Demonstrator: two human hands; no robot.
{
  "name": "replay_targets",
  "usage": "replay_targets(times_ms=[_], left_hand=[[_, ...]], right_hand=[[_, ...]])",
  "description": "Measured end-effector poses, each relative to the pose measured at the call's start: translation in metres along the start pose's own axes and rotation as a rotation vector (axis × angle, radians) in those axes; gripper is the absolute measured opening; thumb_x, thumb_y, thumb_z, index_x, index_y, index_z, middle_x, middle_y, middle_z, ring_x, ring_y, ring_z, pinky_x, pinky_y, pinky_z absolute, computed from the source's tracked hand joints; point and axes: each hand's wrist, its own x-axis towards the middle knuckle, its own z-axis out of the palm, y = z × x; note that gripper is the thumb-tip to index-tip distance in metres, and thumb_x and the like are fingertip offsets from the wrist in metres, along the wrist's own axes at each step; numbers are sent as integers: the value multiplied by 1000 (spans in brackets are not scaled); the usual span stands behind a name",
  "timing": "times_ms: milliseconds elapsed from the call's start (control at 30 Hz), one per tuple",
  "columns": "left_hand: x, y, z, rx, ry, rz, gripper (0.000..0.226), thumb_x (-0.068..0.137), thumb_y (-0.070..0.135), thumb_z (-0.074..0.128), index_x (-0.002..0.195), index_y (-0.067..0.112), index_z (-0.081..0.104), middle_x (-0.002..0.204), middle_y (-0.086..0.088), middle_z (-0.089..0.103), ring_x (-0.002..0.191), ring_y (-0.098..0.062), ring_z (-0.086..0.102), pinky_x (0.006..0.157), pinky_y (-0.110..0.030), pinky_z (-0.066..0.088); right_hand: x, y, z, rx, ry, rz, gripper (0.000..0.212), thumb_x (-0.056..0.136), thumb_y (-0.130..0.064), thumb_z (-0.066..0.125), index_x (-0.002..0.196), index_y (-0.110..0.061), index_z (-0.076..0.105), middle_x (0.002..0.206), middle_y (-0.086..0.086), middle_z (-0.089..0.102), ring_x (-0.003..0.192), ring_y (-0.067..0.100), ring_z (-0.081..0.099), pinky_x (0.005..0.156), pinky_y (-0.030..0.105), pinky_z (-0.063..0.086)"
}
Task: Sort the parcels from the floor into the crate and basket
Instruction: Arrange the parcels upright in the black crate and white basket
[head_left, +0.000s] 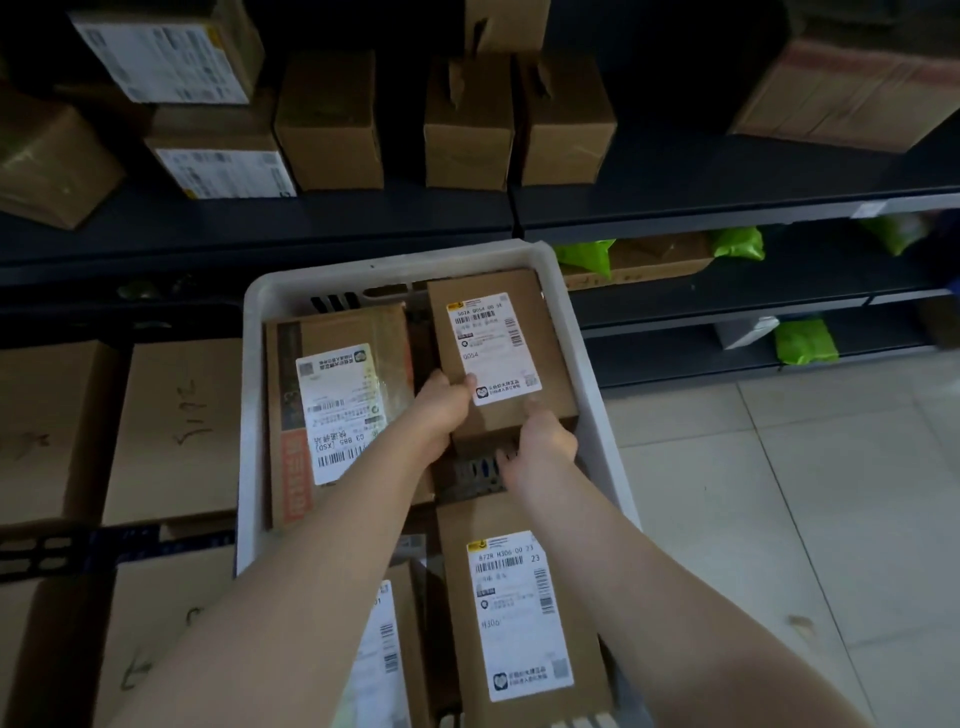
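A white plastic crate (587, 332) stands in front of me with several cardboard parcels in it. Both my hands hold a small labelled parcel (498, 343) at the crate's far right corner. My left hand (441, 410) grips its near left edge, thumb on top by the label. At the parcel's near right corner my right hand (545, 447) curls round the edge. A larger labelled parcel (337, 410) lies to its left in the crate. Another labelled parcel (519, 613) lies nearer me. The crate's slotted bottom shows between my hands.
Dark shelves (727, 208) behind the crate carry cardboard boxes (467, 124) and green bags (805, 340). Plain brown boxes (171, 431) stand to the crate's left, above a dark basket edge (47, 551). Pale tiled floor (805, 493) lies to the right.
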Motion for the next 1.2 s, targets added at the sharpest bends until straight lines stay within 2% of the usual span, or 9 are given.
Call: replay_targets(times_ms=[133,233,367,500,600,733,833,900,1200], left_hand=[[2,6,9,234,100,-22,47,99,23,43,142,7,31,136,-14,51,118,-29,54,96,-36,45],[-12,1,30,614,252,324,67,97,7,41,151,6,0,154,-22,17,135,-35,35,110,-40,35],[-42,3,22,528,151,469,48,92,-1,41,140,8,39,140,-13,43,127,-26,45,106,-33,40],[-98,-28,-28,547,195,802,41,90,-4,43,127,10,54,125,-1,57,114,-14,54,99,-28,45],[-125,-96,-63,850,269,944,34,83,6,52,115,9,61,116,-6,59,108,-18,57,96,-32,48],[-148,-176,-55,1226,255,455,60,85,34,56,137,5,46,143,-22,39,133,-41,40,109,-48,35],[-148,-198,-49,1245,271,300,86,89,63,21,149,16,-18,150,-18,-34,140,-34,-24,111,-53,-6],[-146,-197,-49,1273,166,199,101,82,77,22,134,19,-43,135,-13,-55,130,-30,-44,106,-53,-21],[-135,-209,-58,1351,225,492,92,83,72,25,148,27,-20,154,-21,-20,142,-37,-18,109,-58,-14]], right_hand=[[2,10,12,-82,47,-113,49,94,-27,56,138,-11,40,131,6,52,113,20,54,91,27,48],[19,6,18,59,-17,-68,44,101,-26,40,141,-36,26,135,3,51,75,-1,54,53,8,48],[8,-9,13,-296,-5,-172,36,94,-16,52,129,-7,50,128,10,56,107,19,58,89,24,49],[5,-4,-10,-402,-188,-152,18,91,-8,46,99,-11,62,108,12,65,93,24,60,89,36,51],[8,23,-36,-1138,-281,-572,27,90,-16,44,113,-8,57,109,13,63,102,29,59,94,43,49],[-1,70,-69,-2066,-273,-1059,87,84,-69,38,152,-24,7,158,22,1,146,41,-4,111,64,-2],[0,96,-76,-2136,-174,-1079,103,77,-78,35,149,-29,-19,151,22,-31,139,42,-29,104,70,-12],[1,96,-81,-2110,-112,-1073,101,78,-72,40,148,-32,-21,147,20,-36,138,43,-30,105,73,-9],[-2,100,-86,-2253,-153,-1246,74,97,-41,34,151,-24,-13,150,16,-32,140,37,-28,109,67,-9]])
